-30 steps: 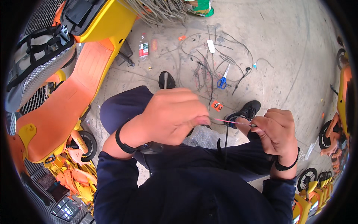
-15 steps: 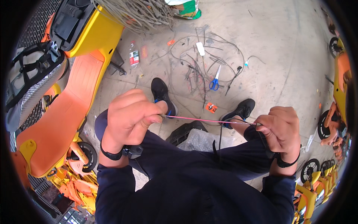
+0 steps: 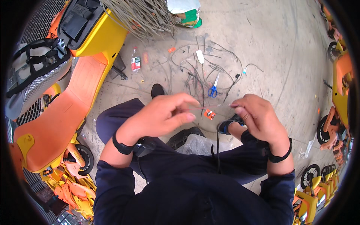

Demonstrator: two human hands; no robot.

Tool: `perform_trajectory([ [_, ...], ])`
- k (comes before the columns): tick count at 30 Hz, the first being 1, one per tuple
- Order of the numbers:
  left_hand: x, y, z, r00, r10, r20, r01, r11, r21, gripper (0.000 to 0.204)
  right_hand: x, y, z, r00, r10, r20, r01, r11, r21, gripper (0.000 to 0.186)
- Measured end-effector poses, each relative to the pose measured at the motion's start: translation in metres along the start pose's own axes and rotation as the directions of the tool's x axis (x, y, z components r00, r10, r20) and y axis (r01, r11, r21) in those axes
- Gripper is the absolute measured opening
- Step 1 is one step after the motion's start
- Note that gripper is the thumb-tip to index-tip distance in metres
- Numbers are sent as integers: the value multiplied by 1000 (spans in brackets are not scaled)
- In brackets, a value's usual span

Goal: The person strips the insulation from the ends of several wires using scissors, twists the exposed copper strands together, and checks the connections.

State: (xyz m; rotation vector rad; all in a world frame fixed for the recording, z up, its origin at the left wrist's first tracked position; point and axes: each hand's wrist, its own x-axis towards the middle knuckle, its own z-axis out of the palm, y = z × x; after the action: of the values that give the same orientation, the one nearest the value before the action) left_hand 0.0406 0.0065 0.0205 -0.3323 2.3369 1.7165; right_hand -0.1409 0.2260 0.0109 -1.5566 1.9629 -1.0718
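The person's left forearm (image 3: 113,154) is slanting up and inward, and the left hand (image 3: 159,116) is hanging in the air, its thumb and forefinger pointing across with a gap showing between their tips. Facing it, the right hand (image 3: 259,118) is leaning inward above a bare right forearm (image 3: 282,167), thumb and forefinger pinching closely together; its other fingers are partly hiding from where I'm standing. Both arms are bending toward the middle, hands hovering apart.
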Motion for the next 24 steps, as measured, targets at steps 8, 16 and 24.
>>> perform_trajectory([
  [8, 10, 2, 34, 980, 104, 169, -101, 995, -26, 21, -3, -18, 26, 995, -78, 63, 76, 996, 38, 12],
  [16, 4, -3, 28, 807, -29, 590, 246, 924, -291, 29, -5, -15, 10, 994, -73, 87, 66, 994, 83, 8],
  [24, 4, 10, 35, 596, 313, 740, 267, 791, -550, 29, -2, -7, 22, 989, -134, 67, 124, 982, 140, 6],
])
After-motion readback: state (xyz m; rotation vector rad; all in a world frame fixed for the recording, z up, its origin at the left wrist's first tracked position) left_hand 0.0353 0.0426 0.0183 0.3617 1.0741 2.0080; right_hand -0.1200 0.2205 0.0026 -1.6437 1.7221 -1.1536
